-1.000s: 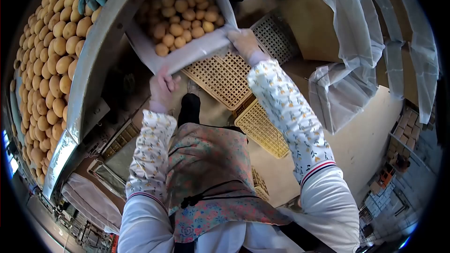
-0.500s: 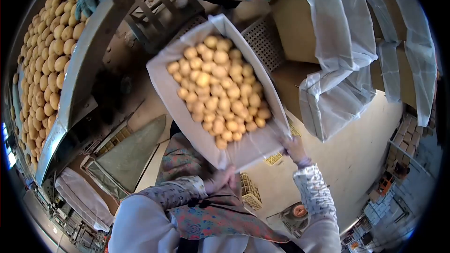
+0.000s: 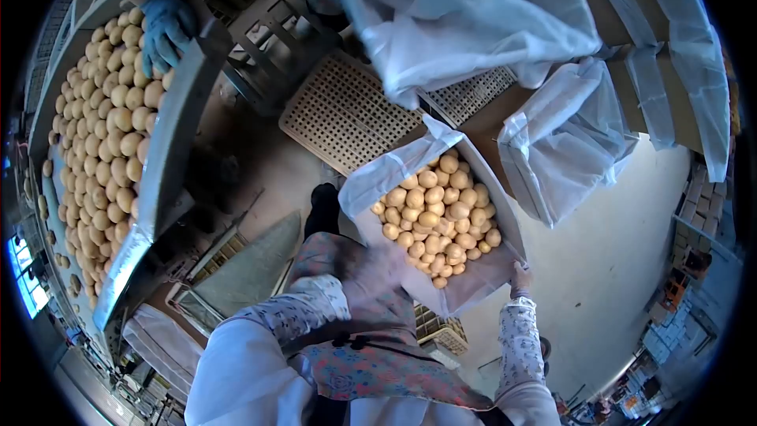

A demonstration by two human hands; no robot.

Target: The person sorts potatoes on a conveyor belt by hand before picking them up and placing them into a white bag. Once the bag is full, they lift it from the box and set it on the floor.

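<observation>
A cardboard box [image 3: 514, 217] lined with white plastic film holds many round yellow-brown potatoes [image 3: 434, 221]. It sits in front of me, a little right of the middle. My right hand [image 3: 520, 278] grips the box's near right corner, fingers closed over the film-covered rim. Against the left side of the box is my left hand [image 3: 377, 272], smeared by motion, so its fingers cannot be made out. A perforated plastic crate [image 3: 347, 114] lies beyond the box, at its upper left.
On the left, a metal-edged sorting table [image 3: 169, 138] carries heaped potatoes, and another person's blue-gloved hand [image 3: 165, 31] rests by its edge. More film-lined boxes [image 3: 552, 138] stand at the upper right. A yellow crate [image 3: 441, 331] is on the floor below the box.
The potato box has moved right and toward me, off the perforated crate, which now shows. My left hand has slid up its side. Another lined box has shifted left at the top.
</observation>
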